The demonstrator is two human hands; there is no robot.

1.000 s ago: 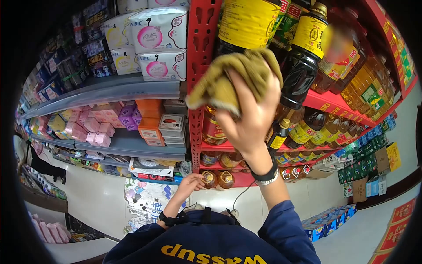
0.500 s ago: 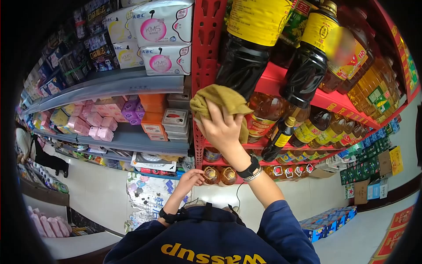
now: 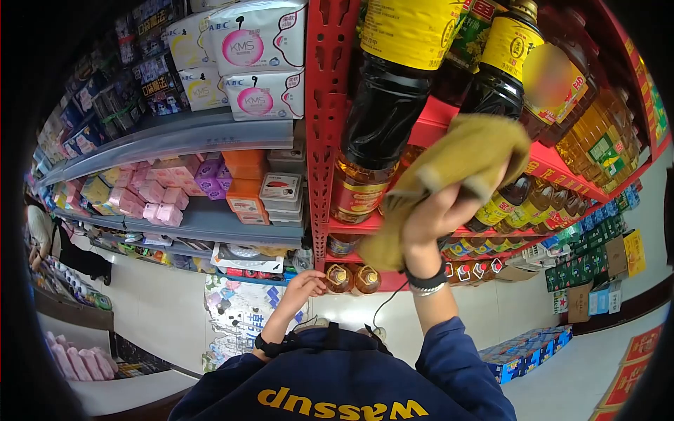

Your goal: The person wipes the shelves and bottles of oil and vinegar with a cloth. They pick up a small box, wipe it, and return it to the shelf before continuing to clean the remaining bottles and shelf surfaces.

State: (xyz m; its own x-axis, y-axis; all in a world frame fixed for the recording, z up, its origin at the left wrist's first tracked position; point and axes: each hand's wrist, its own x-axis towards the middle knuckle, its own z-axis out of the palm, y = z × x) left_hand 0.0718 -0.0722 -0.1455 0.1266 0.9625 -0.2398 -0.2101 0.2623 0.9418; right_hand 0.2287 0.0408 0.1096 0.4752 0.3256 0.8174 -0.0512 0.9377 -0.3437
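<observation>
Your right hand [image 3: 437,221] is raised just right of the red post [image 3: 324,105]. Its fingers are closed round a bunched mustard cloth [image 3: 467,154], which lies against the oil bottles there, lower than the tall dark bottle [image 3: 386,116] beside the post. To wipe well, I'd spread the cloth flatter under your palm and press lightly. The bottles stand crowded at the shelf edge, and a shove could tip one.

Your left hand [image 3: 302,286] is low, near the foot of the post, with its fingers loosely curled by the cap of a small bottle [image 3: 335,279]. I can't tell whether it grips.

Left of the post, the white packs [image 3: 256,45] read "ABC" and "KMS". Your sweatshirt [image 3: 337,393] says "Wassup". The writing on the yellow labels [image 3: 407,28] is too small to read.
</observation>
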